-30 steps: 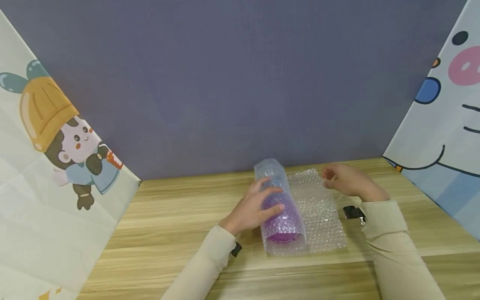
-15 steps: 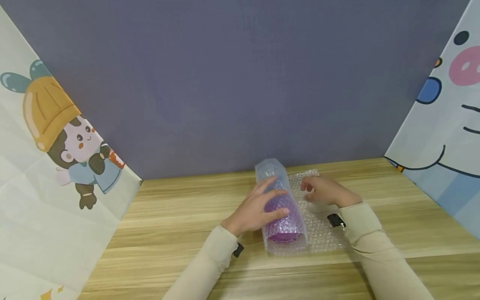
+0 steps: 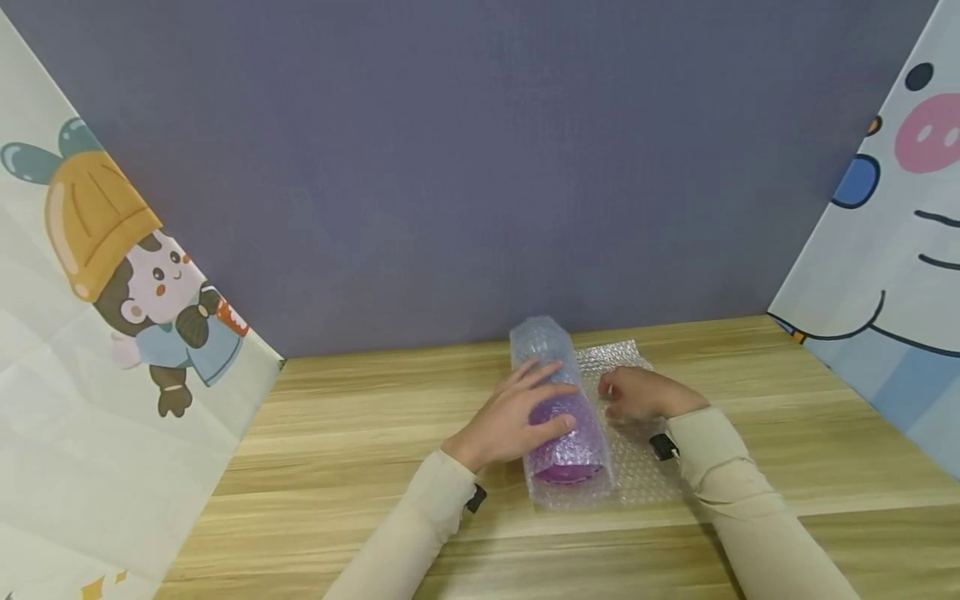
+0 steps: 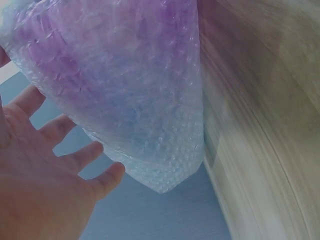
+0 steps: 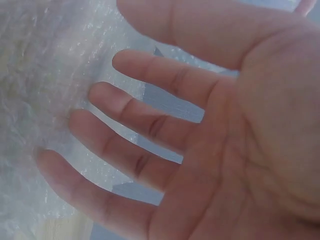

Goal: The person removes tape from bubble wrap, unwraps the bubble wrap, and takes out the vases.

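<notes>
A roughly cylindrical purple and blue thing (image 3: 568, 475) lies on the table in bubble wrap (image 3: 643, 482); its exact kind is obscured. My left hand (image 3: 506, 425) rests on the wrapped thing with its fingers spread across the upper side. In the left wrist view, the straight fingers of that hand (image 4: 42, 187) lie along the edge of the wrap. My right hand (image 3: 643, 395) is over the flat part of the wrap, right of the roll. Seen from the right wrist, its fingers (image 5: 112, 102) are loosely extended, fingertips at the plastic, pinching nothing.
The wood-grain table (image 3: 360, 433) extends to both sides. A plain grey-blue panel (image 3: 480, 167) stands behind it. Printed cartoon panels flank it on the left (image 3: 67, 375) and the right (image 3: 847, 275).
My right hand has moved left, from the far right edge of the wrap to over its flat part beside the roll. The left hand stays on the wrapped thing, nearly still.
</notes>
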A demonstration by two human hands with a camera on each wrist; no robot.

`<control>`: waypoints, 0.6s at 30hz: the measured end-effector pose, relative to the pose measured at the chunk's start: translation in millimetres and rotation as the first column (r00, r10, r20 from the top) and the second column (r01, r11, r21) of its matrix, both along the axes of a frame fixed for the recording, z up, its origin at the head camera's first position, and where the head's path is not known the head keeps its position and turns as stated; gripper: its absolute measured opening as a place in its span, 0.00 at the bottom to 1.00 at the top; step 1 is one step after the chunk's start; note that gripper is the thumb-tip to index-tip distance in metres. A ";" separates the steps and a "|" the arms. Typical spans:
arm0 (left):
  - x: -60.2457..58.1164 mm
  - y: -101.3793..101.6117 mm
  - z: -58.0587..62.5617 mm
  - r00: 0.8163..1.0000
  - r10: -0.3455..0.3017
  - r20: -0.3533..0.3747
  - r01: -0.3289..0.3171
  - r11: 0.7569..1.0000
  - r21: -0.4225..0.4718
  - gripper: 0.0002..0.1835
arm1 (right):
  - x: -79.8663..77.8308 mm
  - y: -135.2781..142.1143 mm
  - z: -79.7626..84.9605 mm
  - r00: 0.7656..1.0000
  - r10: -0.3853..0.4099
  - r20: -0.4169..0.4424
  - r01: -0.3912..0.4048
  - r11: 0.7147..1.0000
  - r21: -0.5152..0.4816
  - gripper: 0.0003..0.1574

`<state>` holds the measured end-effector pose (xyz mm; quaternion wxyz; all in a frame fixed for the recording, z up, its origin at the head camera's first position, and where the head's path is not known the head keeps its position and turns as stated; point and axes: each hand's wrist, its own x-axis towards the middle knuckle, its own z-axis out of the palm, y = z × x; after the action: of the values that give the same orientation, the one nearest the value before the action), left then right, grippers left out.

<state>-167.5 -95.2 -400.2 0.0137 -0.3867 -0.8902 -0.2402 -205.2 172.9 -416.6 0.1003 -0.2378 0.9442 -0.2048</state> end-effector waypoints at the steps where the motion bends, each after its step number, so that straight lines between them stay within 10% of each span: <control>1: -0.2 -0.1 0.3 1.000 0.001 -0.004 -0.001 1.000 -0.006 0.29 | -0.5 -0.2 -0.2 1.000 0.001 -0.006 -0.001 1.000 0.002 0.16; 18: -2.5 -4.9 5.7 0.999 0.015 0.029 -0.012 0.996 -0.083 0.31 | -2.7 1.3 -4.5 0.999 -0.011 -0.045 0.013 1.000 0.027 0.17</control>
<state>-170.1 -100.1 -394.4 -0.0141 -0.3773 -0.9021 -0.2088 -207.9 174.2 -421.1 0.0809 -0.2353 0.9503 -0.1871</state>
